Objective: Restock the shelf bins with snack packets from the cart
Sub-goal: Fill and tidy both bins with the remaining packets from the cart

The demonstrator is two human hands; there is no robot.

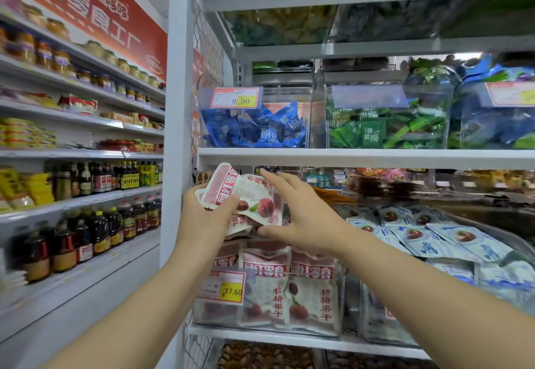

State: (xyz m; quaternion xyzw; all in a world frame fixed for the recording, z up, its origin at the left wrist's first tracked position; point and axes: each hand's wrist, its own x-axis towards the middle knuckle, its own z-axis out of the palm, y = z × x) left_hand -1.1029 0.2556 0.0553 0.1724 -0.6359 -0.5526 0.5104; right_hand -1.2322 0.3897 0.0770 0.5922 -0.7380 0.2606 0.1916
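My left hand (207,218) grips a small stack of red-and-white bayberry snack packets (246,195), held just above a clear shelf bin (341,305) full of the same packets. Beside the stack on its right, my right hand (301,212) has straight fingers laid against the packets' edge and its thumb under them. The bin carries a yellow 17.60 price tag (224,289). No cart is in view.
A bin of light blue packets (434,241) sits to the right on the same shelf. Above are bins of blue (254,131) and green (385,131) sweets behind a white shelf edge (362,157). Bottles and jars fill the shelves at left (86,229).
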